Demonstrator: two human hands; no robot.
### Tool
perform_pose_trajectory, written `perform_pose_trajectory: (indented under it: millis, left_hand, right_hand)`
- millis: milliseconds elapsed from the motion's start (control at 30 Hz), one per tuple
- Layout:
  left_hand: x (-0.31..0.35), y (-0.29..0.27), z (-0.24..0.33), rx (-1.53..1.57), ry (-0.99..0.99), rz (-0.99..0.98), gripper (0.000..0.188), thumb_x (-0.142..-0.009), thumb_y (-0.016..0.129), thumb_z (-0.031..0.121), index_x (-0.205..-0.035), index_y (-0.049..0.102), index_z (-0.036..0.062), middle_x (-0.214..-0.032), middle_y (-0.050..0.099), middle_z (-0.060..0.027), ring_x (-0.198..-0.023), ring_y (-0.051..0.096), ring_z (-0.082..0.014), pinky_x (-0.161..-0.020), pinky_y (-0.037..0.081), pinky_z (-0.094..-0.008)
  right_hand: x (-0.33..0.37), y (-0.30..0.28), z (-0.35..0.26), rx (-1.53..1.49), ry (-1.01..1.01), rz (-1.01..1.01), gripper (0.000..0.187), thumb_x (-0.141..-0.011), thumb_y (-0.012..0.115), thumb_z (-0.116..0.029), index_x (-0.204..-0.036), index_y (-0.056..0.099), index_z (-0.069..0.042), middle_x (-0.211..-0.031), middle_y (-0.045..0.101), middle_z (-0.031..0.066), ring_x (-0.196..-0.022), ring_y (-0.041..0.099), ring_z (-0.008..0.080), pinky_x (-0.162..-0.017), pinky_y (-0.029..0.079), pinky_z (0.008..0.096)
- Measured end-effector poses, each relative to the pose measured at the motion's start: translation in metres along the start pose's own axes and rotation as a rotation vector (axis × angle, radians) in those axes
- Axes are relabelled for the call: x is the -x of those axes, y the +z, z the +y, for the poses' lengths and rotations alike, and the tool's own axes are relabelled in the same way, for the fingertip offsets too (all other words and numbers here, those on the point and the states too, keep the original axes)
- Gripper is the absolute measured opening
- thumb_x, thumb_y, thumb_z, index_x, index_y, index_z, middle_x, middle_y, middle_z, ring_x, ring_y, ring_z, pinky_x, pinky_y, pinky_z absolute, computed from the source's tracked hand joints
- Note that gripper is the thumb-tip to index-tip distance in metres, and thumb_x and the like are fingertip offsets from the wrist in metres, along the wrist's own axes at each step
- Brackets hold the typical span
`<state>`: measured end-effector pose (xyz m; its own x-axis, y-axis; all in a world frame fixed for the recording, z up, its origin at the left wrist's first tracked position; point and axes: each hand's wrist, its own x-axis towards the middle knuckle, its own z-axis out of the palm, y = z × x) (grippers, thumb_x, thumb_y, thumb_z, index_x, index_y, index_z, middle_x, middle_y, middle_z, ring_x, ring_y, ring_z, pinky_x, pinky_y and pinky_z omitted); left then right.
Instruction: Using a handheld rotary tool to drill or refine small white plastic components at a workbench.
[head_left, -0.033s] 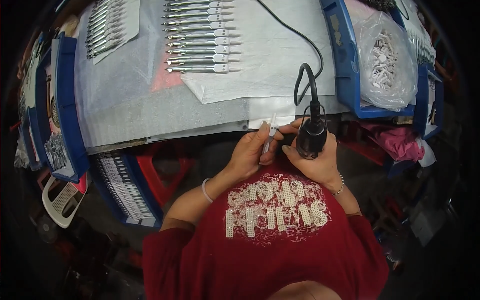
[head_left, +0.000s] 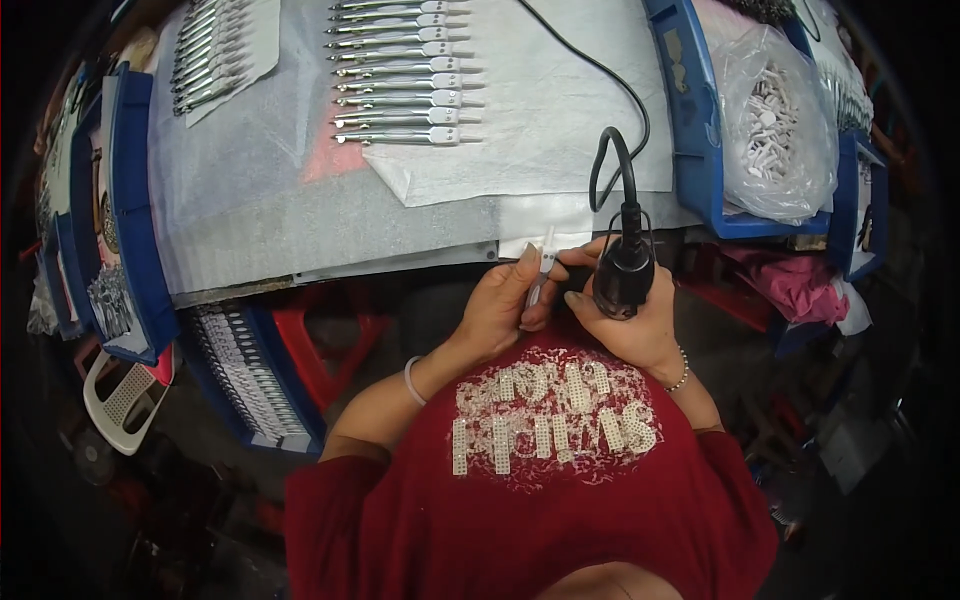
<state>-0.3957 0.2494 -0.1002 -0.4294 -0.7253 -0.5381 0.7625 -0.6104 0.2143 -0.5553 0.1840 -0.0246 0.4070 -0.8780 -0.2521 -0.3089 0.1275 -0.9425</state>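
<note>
Left hand (head_left: pixel 497 305) pinches a small white-tipped metal piece (head_left: pixel 541 268), right hand (head_left: pixel 628 318) grips the corded black tool (head_left: pixel 622 275); a slip could nick fingertips or drop the piece off the bench (head_left: pixel 300 235) edge.

Blue bins (head_left: pixel 690 120), a bagged heap of white parts (head_left: pixel 775 120), a red stool (head_left: pixel 320 345).

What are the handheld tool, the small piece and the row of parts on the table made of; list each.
Black tool in the right hand: probably matte plastic or rubber, with a rubbery black cable.
Small piece in the left hand: white tip, likely plastic, on a shiny, seemingly metal shaft.
Row of parts: shiny silver, likely metal, with white ends.
</note>
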Motion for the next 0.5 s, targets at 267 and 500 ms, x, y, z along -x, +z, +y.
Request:
perform_pose_trajectory:
  millis: [267, 500]
  left_hand:
    - [0.0, 0.003, -0.005, -0.188, 0.122, 0.047, 0.046, -0.101, 0.041, 0.043, -0.099, 0.062, 0.0013, -0.064, 0.052, -0.0012, -0.047, 0.041, -0.0062, -0.044, 0.032, -0.0211]
    - [0.003, 0.006, -0.01, -0.253, 0.183, 0.093, 0.045, -0.103, 0.04, 0.039, -0.1, 0.062, -0.0005, -0.065, 0.053, -0.0017, -0.049, 0.043, -0.0063, -0.045, 0.032, -0.0204]
  right_hand:
    - [-0.003, 0.002, 0.0, 0.051, 0.093, -0.041, 0.038, -0.071, 0.076, -0.005, -0.104, 0.058, -0.002, -0.086, 0.069, 0.0083, -0.08, 0.068, 0.0139, -0.072, 0.052, 0.0267]
    - [-0.002, 0.0, -0.006, 0.141, 0.179, -0.069, 0.039, -0.069, 0.079, -0.009, -0.102, 0.059, -0.003, -0.085, 0.069, 0.0082, -0.079, 0.068, 0.013, -0.071, 0.052, 0.0262]
